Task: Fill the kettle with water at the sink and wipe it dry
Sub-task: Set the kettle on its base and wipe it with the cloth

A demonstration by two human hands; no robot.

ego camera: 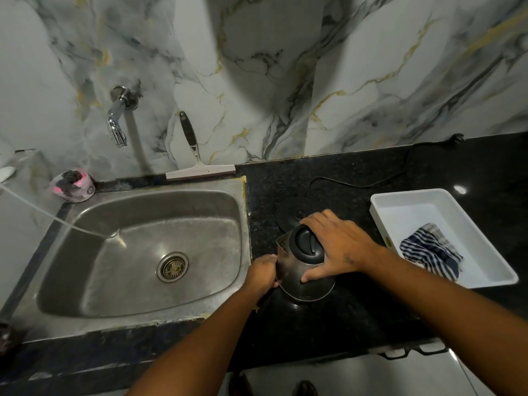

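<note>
A steel kettle [303,278] with a black lid stands on the black counter just right of the sink [143,252]. My right hand [337,247] lies over its lid and top, fingers wrapped around. My left hand [264,271] grips the kettle's left side, below the spout. The kettle's black round base [291,220] lies just behind it, with its cord running back. The chrome tap [118,121] sticks out of the wall above the sink's far left; no water runs from it. A blue-and-white checked cloth [431,250] lies in a white tray [400,201] at the right.
A squeegee [197,164] leans on the marble wall behind the sink. A pink-and-black scrubber in a small tub [73,185] sits at the sink's far left corner. A thin clear hose [43,211] reaches into the basin from the left. The counter's front edge is near my arms.
</note>
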